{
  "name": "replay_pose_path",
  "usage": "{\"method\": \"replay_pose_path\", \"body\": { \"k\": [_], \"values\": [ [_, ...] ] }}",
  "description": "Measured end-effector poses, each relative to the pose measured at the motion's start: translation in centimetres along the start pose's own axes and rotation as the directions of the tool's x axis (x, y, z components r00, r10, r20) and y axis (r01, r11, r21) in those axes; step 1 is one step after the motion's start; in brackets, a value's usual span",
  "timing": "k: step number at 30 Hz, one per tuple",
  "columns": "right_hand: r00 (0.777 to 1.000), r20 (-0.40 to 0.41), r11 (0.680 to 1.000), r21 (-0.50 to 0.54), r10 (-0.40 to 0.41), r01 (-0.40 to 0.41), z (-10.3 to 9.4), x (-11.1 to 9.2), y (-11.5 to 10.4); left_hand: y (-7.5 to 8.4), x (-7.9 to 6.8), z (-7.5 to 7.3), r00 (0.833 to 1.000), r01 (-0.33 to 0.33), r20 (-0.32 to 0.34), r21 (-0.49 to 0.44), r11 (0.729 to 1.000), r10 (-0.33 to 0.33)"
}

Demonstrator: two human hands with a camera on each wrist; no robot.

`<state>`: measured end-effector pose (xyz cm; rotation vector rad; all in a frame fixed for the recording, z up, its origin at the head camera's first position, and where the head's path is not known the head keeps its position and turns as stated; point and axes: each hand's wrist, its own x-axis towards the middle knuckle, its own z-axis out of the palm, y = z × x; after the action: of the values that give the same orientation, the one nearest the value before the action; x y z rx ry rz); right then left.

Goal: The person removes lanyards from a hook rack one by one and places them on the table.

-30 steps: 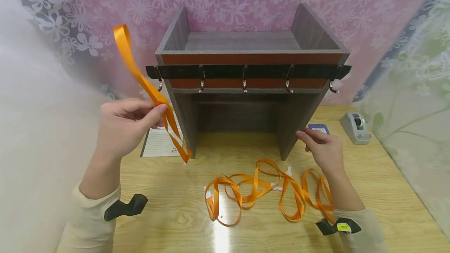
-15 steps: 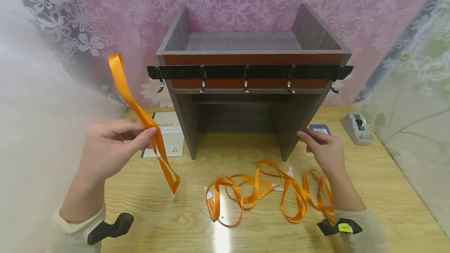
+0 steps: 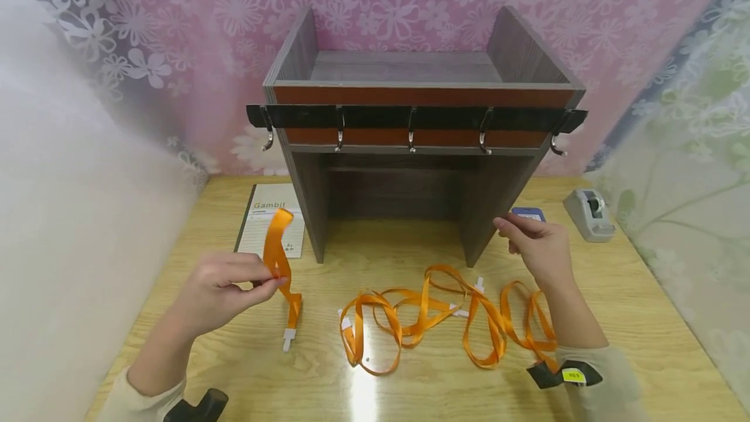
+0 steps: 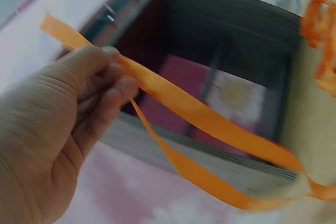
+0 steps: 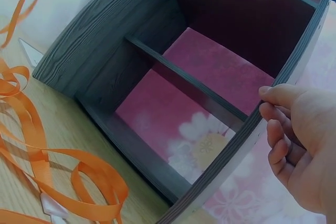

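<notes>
My left hand pinches an orange lanyard between thumb and fingers, left of the grey wooden shelf. A short loop of it stands up above the fingers; the rest hangs below, ending in a white clip. In the left wrist view the ribbon runs out from the fingertips in two strands. My right hand grips the front edge of the shelf's right side panel with thumb and fingertips, which the right wrist view also shows. Across the shelf front runs a black rail with several bare metal hooks.
Several more orange lanyards lie tangled on the wooden table before the shelf. A notepad lies at the left, partly behind the shelf. Behind my right hand are a blue card holder and a grey tape dispenser.
My left hand first lowered and drew left with the lanyard, then came a little right and further down. The white clip now hangs in plain view. My right hand stays at the side panel.
</notes>
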<state>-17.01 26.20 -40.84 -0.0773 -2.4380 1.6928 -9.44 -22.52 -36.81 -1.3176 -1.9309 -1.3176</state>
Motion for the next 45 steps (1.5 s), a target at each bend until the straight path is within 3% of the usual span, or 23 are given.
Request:
{"method": "replay_pose_path", "body": {
  "k": [4,9,13,17,24,26,32,39,41,45],
  "values": [
    [1.0,-0.016,0.999,0.047,0.011,-0.01,0.1,0.2,0.0,-1.6,-2.6,0.9,0.995,0.099,0.017,-0.015,0.995,-0.099],
    [1.0,-0.014,0.995,0.098,0.025,-0.023,0.2,0.4,-0.1,-3.0,-5.6,2.1,0.96,0.269,0.052,0.089,0.959,-0.274],
    [1.0,-0.009,0.992,0.123,0.024,-0.023,0.5,0.6,-0.3,-4.1,-7.5,2.9,0.94,0.323,0.064,0.153,0.934,-0.336],
    [0.999,0.018,0.98,0.198,0.029,-0.032,0.9,0.7,-0.1,-4.6,-9.4,3.7,0.908,0.366,0.14,0.189,0.911,-0.394],
    [0.998,0.013,0.974,0.218,0.06,-0.061,1.3,0.5,0.7,-4.6,-11.2,4.1,0.805,0.464,0.264,0.276,0.841,-0.531],
    [0.998,-0.001,0.975,0.212,0.068,-0.066,1.3,0.5,0.7,-4.7,-11.3,4.0,0.787,0.47,0.278,0.309,0.827,-0.551],
    [0.998,-0.023,0.968,0.246,0.063,-0.055,1.4,0.9,0.6,-5.0,-11.9,3.7,0.757,0.5,0.265,0.353,0.791,-0.597],
    [0.993,-0.074,0.945,0.321,0.095,-0.066,1.8,0.9,0.3,-5.5,-12.6,3.4,0.65,0.676,0.228,0.262,0.689,-0.725],
    [0.989,-0.09,0.937,0.339,0.121,-0.084,1.8,0.8,0.3,-5.8,-12.9,3.4,0.644,0.7,0.21,0.227,0.677,-0.736],
    [0.981,-0.12,0.929,0.357,0.151,-0.1,1.8,0.6,0.4,-6.3,-13.4,3.3,0.657,0.71,0.185,0.173,0.683,-0.731]
  ]
}}
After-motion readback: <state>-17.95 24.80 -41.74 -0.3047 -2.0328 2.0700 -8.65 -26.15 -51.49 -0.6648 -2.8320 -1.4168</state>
